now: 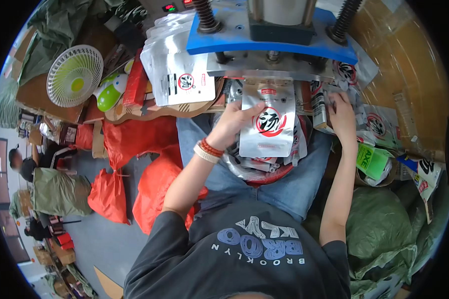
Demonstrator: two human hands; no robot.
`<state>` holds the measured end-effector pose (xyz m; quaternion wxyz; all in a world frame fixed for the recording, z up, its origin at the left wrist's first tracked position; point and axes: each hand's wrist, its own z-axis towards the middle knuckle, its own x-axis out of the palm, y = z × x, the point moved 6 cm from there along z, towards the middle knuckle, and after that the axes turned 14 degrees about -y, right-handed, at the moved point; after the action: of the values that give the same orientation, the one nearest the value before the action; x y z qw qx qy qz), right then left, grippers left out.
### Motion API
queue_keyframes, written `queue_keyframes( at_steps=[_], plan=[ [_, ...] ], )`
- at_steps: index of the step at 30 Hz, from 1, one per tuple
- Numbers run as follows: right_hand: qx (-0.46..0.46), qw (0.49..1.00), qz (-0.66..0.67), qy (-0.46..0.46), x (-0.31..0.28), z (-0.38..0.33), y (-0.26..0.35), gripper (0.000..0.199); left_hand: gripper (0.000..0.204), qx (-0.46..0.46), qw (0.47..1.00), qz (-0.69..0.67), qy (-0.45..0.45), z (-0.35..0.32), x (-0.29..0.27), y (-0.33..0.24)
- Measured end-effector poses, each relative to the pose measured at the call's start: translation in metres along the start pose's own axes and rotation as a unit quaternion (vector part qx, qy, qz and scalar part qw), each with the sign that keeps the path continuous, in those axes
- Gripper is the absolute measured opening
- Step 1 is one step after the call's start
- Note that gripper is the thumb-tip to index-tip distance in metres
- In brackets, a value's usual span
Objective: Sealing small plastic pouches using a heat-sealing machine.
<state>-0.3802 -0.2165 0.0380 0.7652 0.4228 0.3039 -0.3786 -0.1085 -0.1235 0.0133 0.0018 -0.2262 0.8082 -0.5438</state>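
Note:
My left hand grips the left edge of a silver pouch printed with a red ring and black brush lettering, its thumb lying on the front. The pouch's upper end sits under the metal bar of a blue-plated press. Below it, more silver pouches lie in a round container on my lap. Right of the press, my right hand has its fingers bent over a pile of silver packs; what its fingertips hold is hidden.
A stack of silver pouches rests left of the press on a wooden board, near a white fan. Red sacks stand on the floor at left. At right are cardboard, a green box and a dark green sack.

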Motion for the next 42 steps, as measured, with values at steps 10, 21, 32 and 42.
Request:
queue_keyframes(
  at_steps=[10, 21, 32, 42],
  plan=[
    [0.019, 0.987, 0.079, -0.141, -0.045, -0.017, 0.017, 0.032, 0.043, 0.501, 0.655, 0.547, -0.147, -0.007, -0.151, -0.029],
    [-0.405, 0.902, 0.110, -0.106, -0.087, -0.073, 0.203, 0.037, 0.032, 0.627, 0.622, 0.453, -0.121, -0.127, -0.032, -0.075],
    [-0.332, 0.912, 0.233, -0.062, -0.117, -0.063, 0.187, 0.034, 0.044, 0.583, 0.697, 0.412, -0.063, -0.131, -0.017, -0.078],
    [-0.087, 0.947, 0.307, -0.026, -0.078, -0.044, 0.148, 0.042, 0.022, 0.149, 0.938, 0.308, 0.052, -0.062, -0.011, 0.004]
  ],
)
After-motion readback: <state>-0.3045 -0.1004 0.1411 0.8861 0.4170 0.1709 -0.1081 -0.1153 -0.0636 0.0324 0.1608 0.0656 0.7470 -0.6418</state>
